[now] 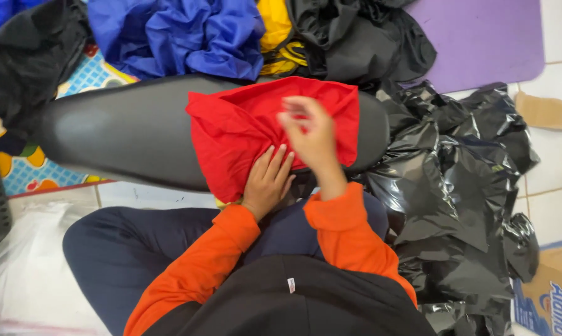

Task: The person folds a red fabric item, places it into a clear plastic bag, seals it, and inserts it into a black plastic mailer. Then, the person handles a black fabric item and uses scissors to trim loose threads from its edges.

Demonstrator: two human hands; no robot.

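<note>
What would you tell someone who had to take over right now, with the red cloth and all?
Left hand: flat on the red cloth, fingers spread, pressing its lower edge.
Right hand: raised just above the cloth, fingers curled and blurred; whether it pinches any fabric cannot be told.
The red cloth lies bunched over a dark grey padded form across the lap.
Nearby: blue cloth, yellow cloth and black cloth piled behind; black plastic bags at the right.
Done: cloth is on the form. Left: it is not yet smooth; folds show.
</note>
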